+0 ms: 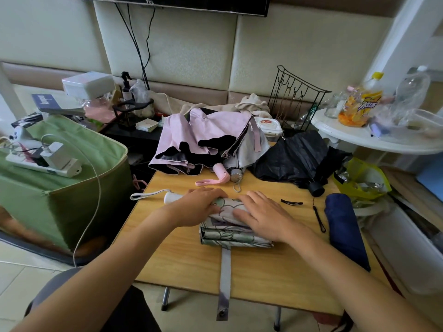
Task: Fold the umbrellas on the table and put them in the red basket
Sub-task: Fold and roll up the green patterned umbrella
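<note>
A green-and-white floral umbrella [230,234] lies across the middle of the wooden table [187,259], partly rolled, its grey strap hanging over the front edge. My left hand [199,203] grips the roll near the white handle [171,197]. My right hand [263,214] presses flat on the fabric beside it. Behind lie a pink umbrella [203,137], a grey one [249,149] and a black one [294,159], all loose. A folded navy umbrella [345,228] rests at the right edge. No red basket is in view.
A green fabric bin [72,183] with a power strip on top stands at the left. A white round side table [374,137] with bottles is at the back right. A black wire rack [297,101] and clutter line the wall. A yellow bag [362,178] sits right.
</note>
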